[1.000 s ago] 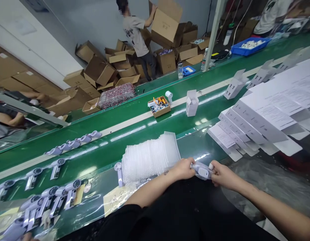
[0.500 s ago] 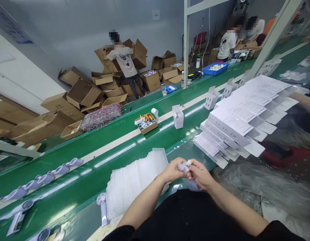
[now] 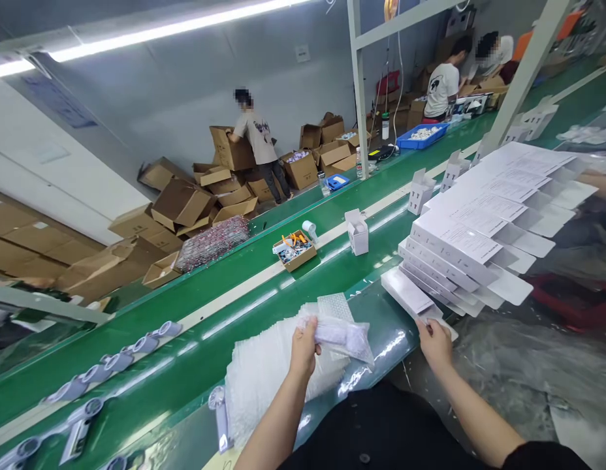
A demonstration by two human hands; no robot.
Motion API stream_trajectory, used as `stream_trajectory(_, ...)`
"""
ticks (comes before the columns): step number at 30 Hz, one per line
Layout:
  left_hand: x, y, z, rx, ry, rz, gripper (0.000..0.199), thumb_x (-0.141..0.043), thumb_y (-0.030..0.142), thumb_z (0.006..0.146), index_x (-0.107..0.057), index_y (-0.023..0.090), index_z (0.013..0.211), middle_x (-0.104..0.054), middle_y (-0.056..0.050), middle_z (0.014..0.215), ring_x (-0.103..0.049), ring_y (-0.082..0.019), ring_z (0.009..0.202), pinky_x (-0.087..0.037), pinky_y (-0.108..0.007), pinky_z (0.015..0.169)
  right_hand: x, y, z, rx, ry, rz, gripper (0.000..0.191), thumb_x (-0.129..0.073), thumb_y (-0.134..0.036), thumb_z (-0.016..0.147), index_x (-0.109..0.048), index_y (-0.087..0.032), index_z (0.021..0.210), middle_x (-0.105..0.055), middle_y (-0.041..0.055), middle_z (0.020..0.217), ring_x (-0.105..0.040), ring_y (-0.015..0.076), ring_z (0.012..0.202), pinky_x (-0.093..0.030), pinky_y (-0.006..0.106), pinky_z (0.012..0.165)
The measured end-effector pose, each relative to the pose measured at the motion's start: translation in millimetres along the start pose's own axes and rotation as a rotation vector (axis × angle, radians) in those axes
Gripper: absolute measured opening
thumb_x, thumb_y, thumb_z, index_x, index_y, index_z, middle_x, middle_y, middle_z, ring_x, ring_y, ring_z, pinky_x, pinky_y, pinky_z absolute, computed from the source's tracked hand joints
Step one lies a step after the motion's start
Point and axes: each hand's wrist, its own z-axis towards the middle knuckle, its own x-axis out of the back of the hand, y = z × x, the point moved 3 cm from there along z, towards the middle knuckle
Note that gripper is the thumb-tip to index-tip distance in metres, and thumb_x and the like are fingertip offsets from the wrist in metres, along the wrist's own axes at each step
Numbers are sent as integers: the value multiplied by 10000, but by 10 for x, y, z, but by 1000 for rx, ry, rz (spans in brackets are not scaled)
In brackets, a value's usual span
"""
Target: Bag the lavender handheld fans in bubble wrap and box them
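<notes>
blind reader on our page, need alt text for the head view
Left hand holds a plastic-wrapped item over a pile of bubble-wrap sleeves; right hand grips the end of a white carton beside overlapping boxes.

Tube glare, dim back wall

Tube light (image 3: 180, 31) burning white, upper left; wall (image 3: 185, 91) behind it dim grey. Long pale streaks along green belt (image 3: 200, 356); hard glints by tabletop's (image 3: 376, 316) near edge. White boxes (image 3: 484, 202) bright, black shirt (image 3: 356, 434) nearly detailless. Wide-angle lean; far right edge soft. Some heads pixelated.
</notes>
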Motion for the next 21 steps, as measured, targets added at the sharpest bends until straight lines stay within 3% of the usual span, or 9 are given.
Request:
stream_trajectory(2, 154, 80, 49, 18, 56, -104, 462, -705, 539, 622, -532, 158, 818, -496, 58, 597, -430, -48, 435, -231, -138, 310, 0, -222, -68, 190, -37, -195, 158, -601, -339, 721, -562, -229, 828, -539, 90, 906, -513, 272, 924, -438, 430, 853)
stream_trajectory(4, 184, 179, 76, 30, 50, -205, 485, -720, 525, 617, -547, 170, 898, -565, 32, 700, -494, -54, 496, -279, -131, 342, -103, -534, -99, 455, -159, -503, 111, -533, -268, 771, -611, -232, 842, -546, 96, 947, -520, 256, 892, -424, 400, 835)
stream_trajectory(7, -17, 332, 90, 20, -27, -312, 536, -732, 515, 613, -552, 190, 999, -619, -23, 912, -588, -93, 658, -430, -154, 453, -413, -932, -116, 737, -412, -826, 190, -446, -214, 830, -633, -238, 859, -549, 86, 942, -530, 209, 818, -434, 345, 787)
stream_trajectory(10, -315, 432, 111, -16, -112, -271, 548, -738, 498, 611, -540, 184, 1014, -617, -45, 973, -613, -130, 745, -515, -208, 540, -713, -1074, -135, 851, -591, -810, 224, -524, -267, 811, -604, -257, 1020, -504, 74, 1058, -532, 211, 921, -444, 350, 854)
stream_trajectory(12, -406, 462, 131, -74, -116, -138, 538, -725, 485, 628, -521, 173, 1015, -613, -47, 946, -611, -145, 751, -526, -222, 526, -824, -1005, -149, 885, -586, -722, 409, -645, -345, 730, -549, -243, 1114, -421, 92, 1182, -483, 261, 1082, -411, 407, 951)
stream_trajectory(14, -375, 475, 138, -163, -66, 52, 496, -687, 478, 671, -498, 166, 1007, -602, -41, 894, -601, -150, 727, -517, -223, 487, -860, -850, -160, 870, -503, -640, 526, -705, -387, 671, -511, -214, 1127, -313, 123, 1284, -427, 303, 1175, -373, 466, 1000)
stream_trajectory(17, -304, 497, 86, -379, 18, 432, 329, -578, 444, 781, -502, 169, 945, -580, -38, 826, -587, -162, 722, -510, -240, 514, -897, -610, -218, 840, -458, -619, 447, -666, -379, 715, -491, -219, 1094, -214, 140, 1367, -462, 297, 1156, -433, 490, 936)
stream_trajectory(19, -420, 502, 6, -567, -11, 764, 238, -524, 394, 826, -525, 174, 916, -576, -67, 871, -587, -187, 791, -512, -275, 611, -954, -519, -279, 860, -493, -667, 415, -649, -373, 730, -491, -247, 1093, -254, 127, 1369, -459, 298, 1161, -477, 480, 871)
stream_trajectory(21, -669, 451, -68, -666, -126, 1110, 196, -524, 336, 826, -546, 172, 933, -570, -99, 940, -587, -211, 832, -498, -309, 676, -1011, -476, -323, 883, -522, -711, 419, -648, -371, 728, -486, -271, 1100, -344, 114, 1330, -427, 308, 1196, -490, 479, 846)
